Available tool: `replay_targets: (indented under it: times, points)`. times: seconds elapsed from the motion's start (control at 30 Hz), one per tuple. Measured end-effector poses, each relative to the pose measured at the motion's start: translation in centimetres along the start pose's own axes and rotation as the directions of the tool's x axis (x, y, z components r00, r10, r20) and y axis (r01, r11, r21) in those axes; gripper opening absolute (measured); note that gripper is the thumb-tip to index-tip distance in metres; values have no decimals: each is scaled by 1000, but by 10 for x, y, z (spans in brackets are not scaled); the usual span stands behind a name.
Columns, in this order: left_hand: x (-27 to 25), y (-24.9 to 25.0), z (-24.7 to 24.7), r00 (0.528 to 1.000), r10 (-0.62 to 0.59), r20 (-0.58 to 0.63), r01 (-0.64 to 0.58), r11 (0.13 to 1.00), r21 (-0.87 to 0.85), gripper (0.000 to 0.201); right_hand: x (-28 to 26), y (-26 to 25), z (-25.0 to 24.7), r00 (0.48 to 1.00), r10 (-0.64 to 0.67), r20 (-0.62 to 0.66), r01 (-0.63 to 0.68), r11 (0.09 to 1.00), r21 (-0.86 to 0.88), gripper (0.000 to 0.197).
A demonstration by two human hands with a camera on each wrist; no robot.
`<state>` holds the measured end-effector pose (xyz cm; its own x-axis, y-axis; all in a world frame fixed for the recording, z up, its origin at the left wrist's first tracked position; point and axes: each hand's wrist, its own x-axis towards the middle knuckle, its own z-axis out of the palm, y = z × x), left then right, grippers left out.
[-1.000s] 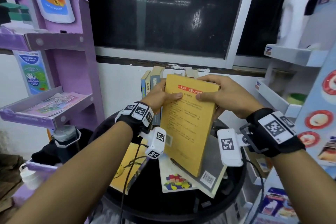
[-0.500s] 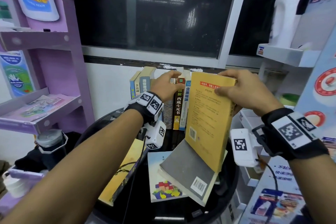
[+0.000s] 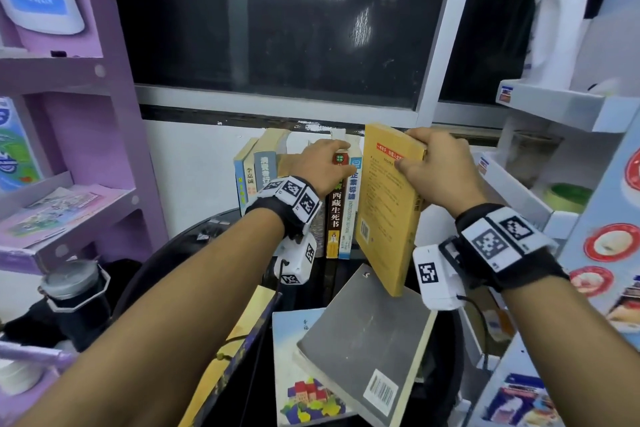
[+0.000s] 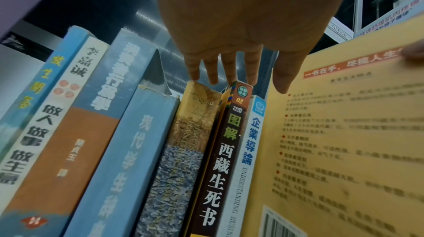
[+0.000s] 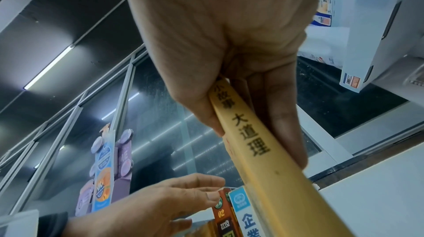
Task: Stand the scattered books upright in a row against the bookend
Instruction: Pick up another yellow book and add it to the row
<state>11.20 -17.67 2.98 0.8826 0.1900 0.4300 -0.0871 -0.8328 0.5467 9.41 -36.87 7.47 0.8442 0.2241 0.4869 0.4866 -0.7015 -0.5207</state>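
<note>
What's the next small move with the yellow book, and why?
Probably swing the yellow book upright and slide it left, flush against the blue-spined book ending the row. The right hand grips its top, but it is tilted, its lower corner over the grey book lying flat. The left hand rests on the standing books' tops, steadying them.

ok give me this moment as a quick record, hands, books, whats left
right hand: grips the yellow book by its top, upright, beside the row's right end
left hand: fingers rest on top of the standing row
still flat: grey book, picture book, one more under the left arm
surface: black round table
</note>
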Motion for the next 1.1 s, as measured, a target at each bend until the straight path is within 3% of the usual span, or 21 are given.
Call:
replay_targets:
  times: [0.23,0.57,0.83,1.1]
  points:
    - [17,-13,9,997,59,48,-61,998,34,49,24,3,24,999,2,-53,-1,1000,10,36]
    - [31,-31,17,985,171,14,-171,985,29,39,52,14,64,996,53,-74,-51,998,32,43]
    - [34,-43,24,971,239,-11,-234,958,168,55,66,16,92,993,76,-90,-65,990,123,35]
    - [34,-48,26,964,260,-55,-249,955,163,56,72,21,105,995,61,-77,-55,995,85,36]
